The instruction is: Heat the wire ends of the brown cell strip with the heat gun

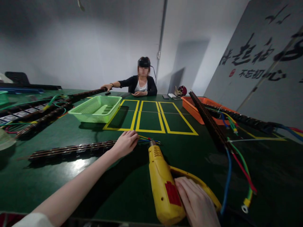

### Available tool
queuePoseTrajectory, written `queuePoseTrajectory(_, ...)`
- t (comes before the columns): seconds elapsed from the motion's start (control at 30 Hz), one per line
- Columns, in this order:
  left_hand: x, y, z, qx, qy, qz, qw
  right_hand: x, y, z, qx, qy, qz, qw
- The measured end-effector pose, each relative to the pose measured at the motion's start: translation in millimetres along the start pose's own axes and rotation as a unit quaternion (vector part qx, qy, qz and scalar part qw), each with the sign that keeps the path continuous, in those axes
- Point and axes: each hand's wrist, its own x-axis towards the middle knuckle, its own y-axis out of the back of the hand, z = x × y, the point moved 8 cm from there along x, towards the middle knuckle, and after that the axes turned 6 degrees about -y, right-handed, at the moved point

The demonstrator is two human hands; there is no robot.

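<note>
My right hand grips the handle of a yellow electric screwdriver, whose tip points away from me toward coloured wire ends on the green table. My left hand rests with closed fingers on the right end of a long dark power strip lying flat, right where the wires leave it. The tool's tip sits just right of those fingers.
A green plastic basket stands by yellow floor-tape boxes. An orange tray and more strips with coloured cables lie at right, other strips at left. A seated person across the table touches a strip.
</note>
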Motion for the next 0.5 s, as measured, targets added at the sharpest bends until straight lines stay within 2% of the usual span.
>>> queuePoseTrajectory(0.07, -14.5, -4.3, 5.3, 0.019, -0.029, -0.03, 0.999, -1.6, -2.5, -0.8, -0.02, 0.025, 0.008, 0.999)
queuePoseTrajectory(0.17, -27.3, -9.5, 2.8, 0.002, -0.038, -0.016, 0.999, -5.8, -9.9, 2.1, -0.049, 0.034, 0.012, 0.998)
queuePoseTrajectory(0.27, -27.1, -12.9, -5.0, -0.014, -0.002, 0.011, 1.0, -4.8, -10.3, 0.3, -0.05, 0.014, 0.028, 0.998)
queuePoseTrajectory(0.37, -22.2, -15.5, -7.8, -0.032, 0.017, 0.016, 0.999, -0.7, -6.8, -14.6, -0.052, 0.037, 0.047, 0.997)
queuePoseTrajectory(0.5, -20.1, -15.4, -9.6, -0.054, 0.021, 0.018, 0.998, 0.6, -13.4, -33.2, -0.06, 0.063, 0.035, 0.996)
